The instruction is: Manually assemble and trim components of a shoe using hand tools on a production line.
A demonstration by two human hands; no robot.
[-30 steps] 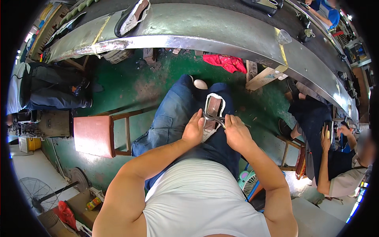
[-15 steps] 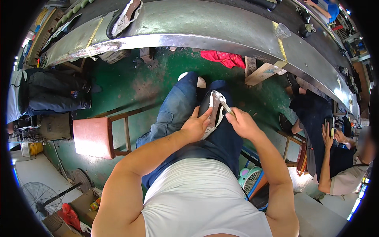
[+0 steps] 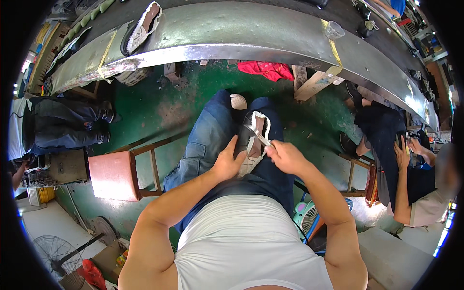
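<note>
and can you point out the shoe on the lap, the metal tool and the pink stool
Shoe on the lap (image 3: 248, 166): head view, on the pale upper at its end nearest the body.
Metal tool (image 3: 261, 138): head view, on the shaft just beyond the right hand (image 3: 286, 157).
Pink stool (image 3: 113, 175): head view, middle of the seat.

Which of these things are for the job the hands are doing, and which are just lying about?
Used in the job:
shoe, with the left fingers beside it
metal tool, held in the right fingers

Just lying about, it seems:
red cloth under the bench
clear cup on the bench
pink-topped stool
small green fan
second shoe on the bench (perhaps job-related)
</note>
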